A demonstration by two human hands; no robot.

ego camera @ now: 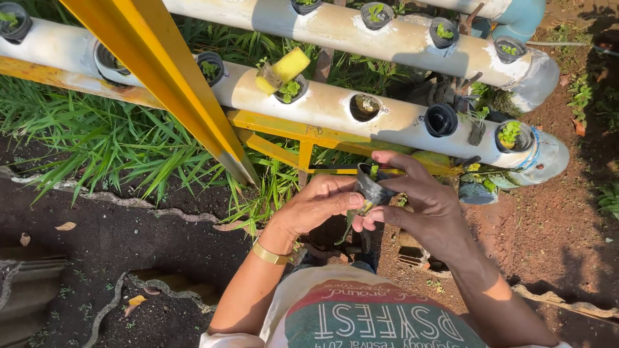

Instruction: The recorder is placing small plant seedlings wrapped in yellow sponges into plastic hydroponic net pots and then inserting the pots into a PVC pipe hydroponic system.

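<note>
Both my hands meet over a small black net pot point(374, 188) with a green seedling in it. My right hand point(422, 203) wraps around the pot from the right. My left hand point(319, 203), with a gold bangle at the wrist, pinches the pot's lower edge, where a root or stem hangs down. The pot is held just below the nearer white pipe point(329, 100), close to an empty hole point(365, 107) in it.
Two white grow pipes run across, with several black pots of seedlings, a black empty pot point(442, 120) and a yellow sponge point(284, 69). A yellow metal frame point(174, 84) slants down at left. Grass lies behind; dark soil below.
</note>
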